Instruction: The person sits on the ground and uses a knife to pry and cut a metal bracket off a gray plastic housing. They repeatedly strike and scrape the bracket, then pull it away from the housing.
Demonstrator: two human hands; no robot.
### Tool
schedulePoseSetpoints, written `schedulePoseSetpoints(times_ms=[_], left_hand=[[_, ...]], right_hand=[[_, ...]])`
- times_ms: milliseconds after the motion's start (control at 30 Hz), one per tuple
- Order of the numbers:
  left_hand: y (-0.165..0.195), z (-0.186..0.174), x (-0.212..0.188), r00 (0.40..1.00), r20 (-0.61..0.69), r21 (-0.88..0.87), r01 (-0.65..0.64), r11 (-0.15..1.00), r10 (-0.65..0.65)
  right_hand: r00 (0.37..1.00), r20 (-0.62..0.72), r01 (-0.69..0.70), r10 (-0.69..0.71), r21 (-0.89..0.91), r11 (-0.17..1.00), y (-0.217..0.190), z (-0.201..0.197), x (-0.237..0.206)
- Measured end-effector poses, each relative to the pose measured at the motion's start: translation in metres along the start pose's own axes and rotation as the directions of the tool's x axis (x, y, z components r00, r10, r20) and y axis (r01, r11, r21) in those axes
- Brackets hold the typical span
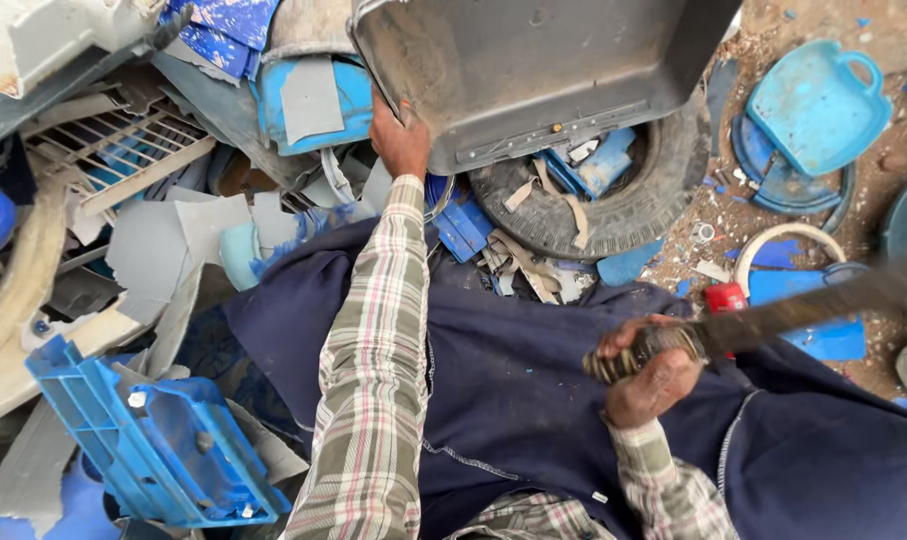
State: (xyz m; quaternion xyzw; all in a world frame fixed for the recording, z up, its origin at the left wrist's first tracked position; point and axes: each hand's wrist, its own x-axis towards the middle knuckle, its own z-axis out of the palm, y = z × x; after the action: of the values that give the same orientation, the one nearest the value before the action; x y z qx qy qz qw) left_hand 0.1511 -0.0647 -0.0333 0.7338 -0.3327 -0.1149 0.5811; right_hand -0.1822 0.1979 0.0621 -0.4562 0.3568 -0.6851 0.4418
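The grey plastic panel (534,70) sits in the left hand (399,140) — grip closed on its edge; the right hand (654,375) fists a blade's wrapped handle (639,352).

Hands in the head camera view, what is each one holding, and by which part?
The left hand grips the grey plastic panel at its lower left edge. The right hand is closed round the wrapped handle of a long blade.
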Motion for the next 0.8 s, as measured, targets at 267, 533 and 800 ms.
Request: schedulePoseSetpoints(times_ms=[267,533,800], left_hand=[[0.013,0.001,-0.007,0.995,-0.052,0.000,-0.081,0.997,0.080],[0.013,0.001,-0.011,1.000,-0.021,0.067,0.005,0.998,-0.004],[0.019,0.002,-0.019,0.955,-0.137,0.097,-0.251,0.963,0.262]], right_hand=[[0.355,0.192,-0.850,0.915,-0.341,0.402,0.067,-0.026,0.009],[0.991,-0.123,-0.041,0.053,0.102,0.994,0.024,-0.029,-0.005],[0.554,0.008,-0.763,0.832,-0.396,0.512,0.048,-0.030,0.004]])
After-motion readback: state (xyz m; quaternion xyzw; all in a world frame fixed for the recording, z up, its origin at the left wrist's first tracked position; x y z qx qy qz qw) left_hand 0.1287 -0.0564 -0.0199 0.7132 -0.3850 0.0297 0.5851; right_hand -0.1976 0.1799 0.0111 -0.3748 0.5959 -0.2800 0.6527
